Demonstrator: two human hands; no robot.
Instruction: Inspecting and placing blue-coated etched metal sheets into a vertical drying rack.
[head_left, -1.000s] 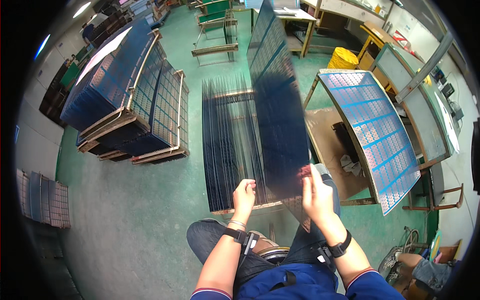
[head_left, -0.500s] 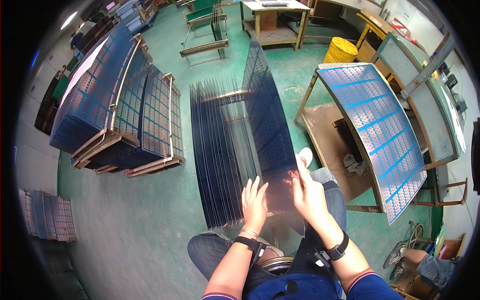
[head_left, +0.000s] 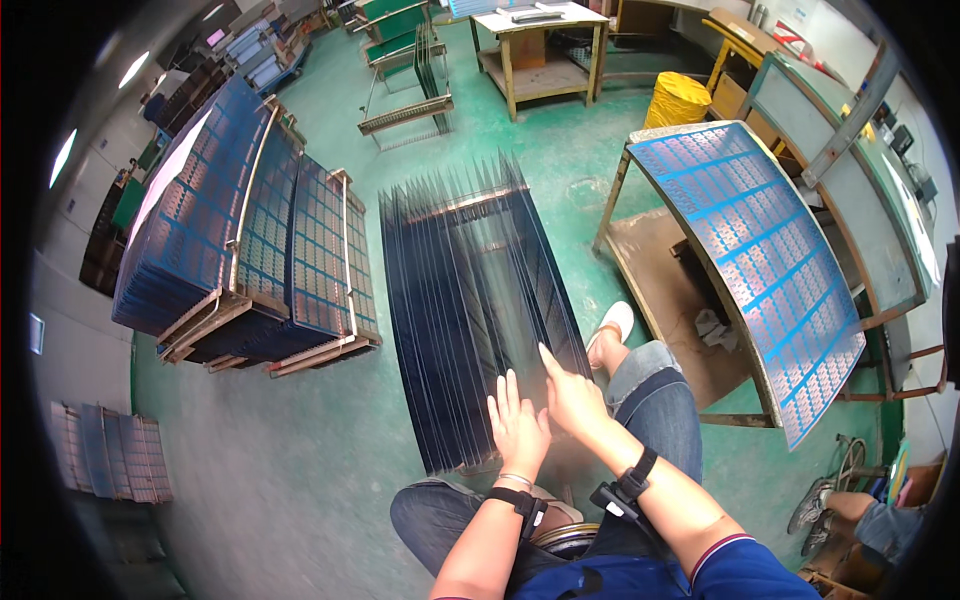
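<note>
We have a rack of thin dark blue panels (head_left: 470, 310) standing on edge on the green floor (head_left: 300, 470) right in front of our knees, fanned slightly and leaning away from us. Our left hand (head_left: 518, 428) lies flat against the near end of the rightmost panels, fingers straight and spread a little, gripping nothing. Our right hand (head_left: 572, 397) rests just beside it on the same panels, forefinger stretched up along the sheet edge, the other fingers loosely curled; it clasps nothing that we can see either.

Since neither hand has a real hold, we judge that the outer sheets could slide or tip sideways toward our right leg (head_left: 655, 400) if the pressure goes uneven, and one leaning sheet may push the next. The thin edges could also catch our fingertips.

To the left stand pallets of stacked blue gridded panels (head_left: 250, 250). To the right a large blue gridded sheet (head_left: 760, 260) lies on a slanted frame table. Farther back are a wooden workbench (head_left: 540, 45) and a yellow bin (head_left: 677, 98). Another person's legs (head_left: 850, 515) show at the lower right.
</note>
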